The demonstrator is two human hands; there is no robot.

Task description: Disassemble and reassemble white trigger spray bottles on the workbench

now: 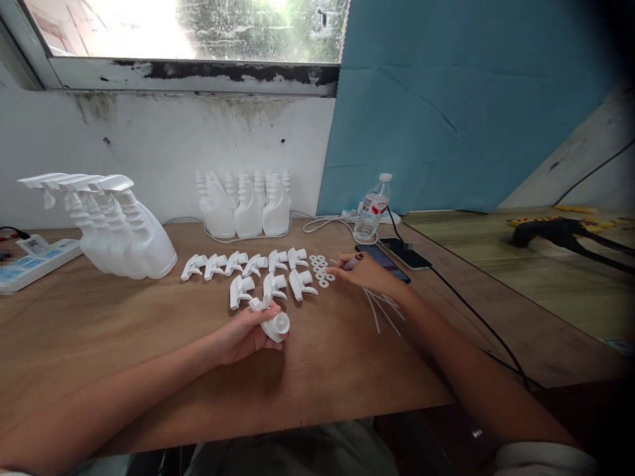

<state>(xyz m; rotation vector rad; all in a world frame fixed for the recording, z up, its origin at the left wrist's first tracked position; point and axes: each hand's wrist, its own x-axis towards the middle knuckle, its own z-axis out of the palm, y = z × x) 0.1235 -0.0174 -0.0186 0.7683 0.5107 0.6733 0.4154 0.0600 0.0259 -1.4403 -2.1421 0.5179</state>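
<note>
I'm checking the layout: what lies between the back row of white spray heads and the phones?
The head view shows small white rings and the right hand there.

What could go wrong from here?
1. The right hand is right at the loose rings; a clumsy touch might scatter them.
2. Thin straws lie loose by the right forearm, which could sweep them aside.
3. The left hand holds a spray head close to the front row; it might bump those out of line.
</note>
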